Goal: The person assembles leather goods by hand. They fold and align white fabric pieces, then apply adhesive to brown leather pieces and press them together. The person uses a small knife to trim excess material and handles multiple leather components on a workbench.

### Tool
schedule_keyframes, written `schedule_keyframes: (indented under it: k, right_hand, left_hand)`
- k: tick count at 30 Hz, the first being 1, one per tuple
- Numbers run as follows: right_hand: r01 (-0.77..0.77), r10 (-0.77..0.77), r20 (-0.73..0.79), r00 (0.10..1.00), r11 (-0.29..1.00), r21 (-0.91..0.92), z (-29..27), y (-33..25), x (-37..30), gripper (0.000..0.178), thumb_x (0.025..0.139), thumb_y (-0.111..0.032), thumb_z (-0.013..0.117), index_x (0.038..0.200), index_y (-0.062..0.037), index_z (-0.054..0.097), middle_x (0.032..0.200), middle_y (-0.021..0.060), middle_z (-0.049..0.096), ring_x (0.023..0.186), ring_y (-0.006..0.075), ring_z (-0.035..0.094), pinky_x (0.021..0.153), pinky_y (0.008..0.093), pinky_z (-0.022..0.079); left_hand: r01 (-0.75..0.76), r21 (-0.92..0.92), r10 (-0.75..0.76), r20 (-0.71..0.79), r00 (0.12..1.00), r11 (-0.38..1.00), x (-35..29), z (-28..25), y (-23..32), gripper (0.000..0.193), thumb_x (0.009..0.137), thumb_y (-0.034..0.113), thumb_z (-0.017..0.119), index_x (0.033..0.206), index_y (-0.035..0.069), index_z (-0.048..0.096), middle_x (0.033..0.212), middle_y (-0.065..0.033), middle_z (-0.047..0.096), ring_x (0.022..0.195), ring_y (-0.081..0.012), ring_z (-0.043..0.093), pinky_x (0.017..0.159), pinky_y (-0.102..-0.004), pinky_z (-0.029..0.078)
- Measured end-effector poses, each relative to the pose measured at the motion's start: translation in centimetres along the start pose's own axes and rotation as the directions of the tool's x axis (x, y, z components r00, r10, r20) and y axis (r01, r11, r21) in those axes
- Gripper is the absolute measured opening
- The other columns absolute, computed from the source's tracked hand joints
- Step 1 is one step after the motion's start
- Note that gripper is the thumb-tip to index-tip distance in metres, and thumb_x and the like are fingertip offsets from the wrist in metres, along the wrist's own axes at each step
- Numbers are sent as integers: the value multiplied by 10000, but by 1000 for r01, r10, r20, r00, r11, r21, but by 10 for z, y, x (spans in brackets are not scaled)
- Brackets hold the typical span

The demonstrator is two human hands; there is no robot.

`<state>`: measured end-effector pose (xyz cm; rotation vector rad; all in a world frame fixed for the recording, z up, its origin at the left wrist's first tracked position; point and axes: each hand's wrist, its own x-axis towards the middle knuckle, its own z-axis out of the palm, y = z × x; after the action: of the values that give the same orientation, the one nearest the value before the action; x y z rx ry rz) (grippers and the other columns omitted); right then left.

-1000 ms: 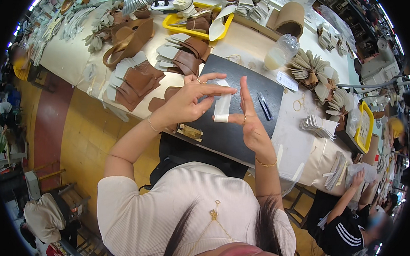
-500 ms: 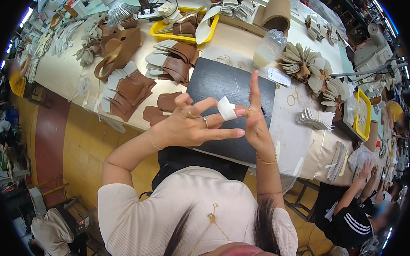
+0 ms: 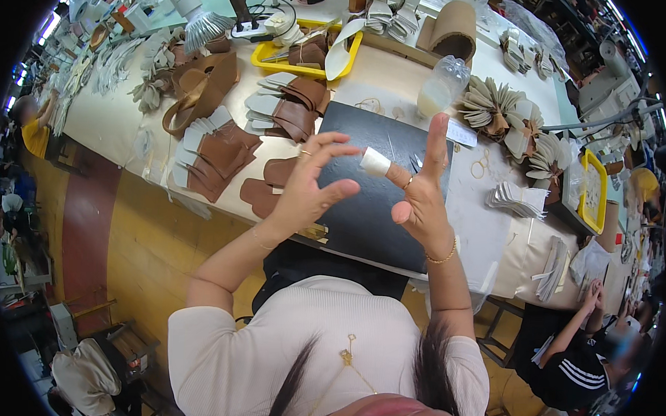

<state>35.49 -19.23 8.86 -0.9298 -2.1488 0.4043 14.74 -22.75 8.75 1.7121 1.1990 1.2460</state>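
A white strip, tape-like, is wrapped around a finger of my right hand [image 3: 426, 201]; the white wrap [image 3: 376, 162] covers that fingertip. The thumb and other visible fingers of this hand stand apart, gripping nothing. My left hand [image 3: 304, 188] is opposite, thumb and fingers spread, with nothing seen between them. Its outstretched fingertips come right up to the wrap's end; whether they touch it I cannot tell. Both hands are above a dark flat board [image 3: 377, 210] on the table.
Brown and white leather-like pieces [image 3: 216, 162] lie in fanned stacks left of the board. Behind it stand a yellow tray [image 3: 269, 59], a plastic bottle [image 3: 441, 86] and a brown roll [image 3: 454, 31]. Fanned pale bundles [image 3: 490, 103] and white strips [image 3: 518, 199] lie to the right.
My left hand has drawn back to the left from the wrapped finger, its fingers spreading. The white strip's loose flap now lies snug around the fingertip. My right hand has turned slightly.
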Motion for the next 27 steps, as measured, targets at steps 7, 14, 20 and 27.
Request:
schedule_keyframes:
  k: [7, 14, 20, 27]
  right_hand:
    - [20, -21, -8, 1000, 999, -38, -9, 2, -2, 862, 728, -854, 219, 1180, -285, 682, 1580, 179, -7, 1438, 424, -28, 1104, 583, -11]
    - [-56, 38, 74, 997, 962, 269, -5, -2, -7, 848, 787, -829, 199, 1184, -257, 682, 1576, 197, -26, 1449, 396, -59, 1126, 536, 0]
    - [-128, -16, 221, 975, 772, 622, 4, -1, -13, 955, 754, -867, 144, 1146, -199, 702, 1567, 214, -74, 1450, 397, -32, 1128, 523, 71]
    - [-83, 25, 166, 986, 933, 351, 2, -11, -9, 967, 741, -877, 154, 1092, -181, 726, 1570, 210, -64, 1449, 404, 4, 1129, 537, 87]
  left_hand:
    - [328, -415, -240, 249, 938, 849, -6, 18, 7, 261, 796, 235, 777, 730, 21, 643, 1022, -30, 545, 947, -130, 498, 826, -273, 406]
    - [381, -395, -291, 270, 918, 836, -14, 22, 10, 231, 786, 201, 778, 764, 9, 651, 904, -10, 548, 876, -122, 504, 777, -275, 410]
    - [-164, -21, 165, 167, 972, 986, -2, 7, -10, 141, 740, 98, 722, 879, 75, 718, 888, -46, 581, 851, -198, 531, 793, -313, 383]
    - [155, 13, -151, -158, 976, 988, -5, 7, -39, 329, 933, 313, 596, 1049, 10, 649, 928, -89, 637, 859, -213, 610, 755, -290, 478]
